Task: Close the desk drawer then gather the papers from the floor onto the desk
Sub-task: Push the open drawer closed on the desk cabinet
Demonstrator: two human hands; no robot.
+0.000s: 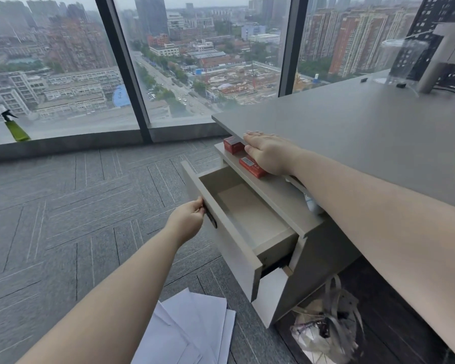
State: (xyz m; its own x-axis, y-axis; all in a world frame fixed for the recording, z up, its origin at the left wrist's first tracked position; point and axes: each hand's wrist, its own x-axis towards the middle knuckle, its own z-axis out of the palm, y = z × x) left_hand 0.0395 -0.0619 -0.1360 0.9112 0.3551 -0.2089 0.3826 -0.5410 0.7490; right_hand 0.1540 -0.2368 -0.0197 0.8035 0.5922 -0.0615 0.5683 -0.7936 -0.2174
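The beige top drawer (250, 214) of the cabinet under the grey desk (352, 132) stands pulled far out and looks empty. My left hand (188, 220) grips the black handle on the drawer's front panel. My right hand (267, 151) rests flat, fingers together, on the desk's near-left edge, holding nothing. Several white papers (195, 329) lie spread on the grey carpet below the drawer, partly hidden behind my left forearm.
Two red boxes (251, 165) sit on the shelf between cabinet top and desk. A plastic bag of rubbish (326, 329) lies under the desk. A monitor stand (441, 56) and clear container stand at the desk's back right. A green spray bottle (15, 124) leans by the window.
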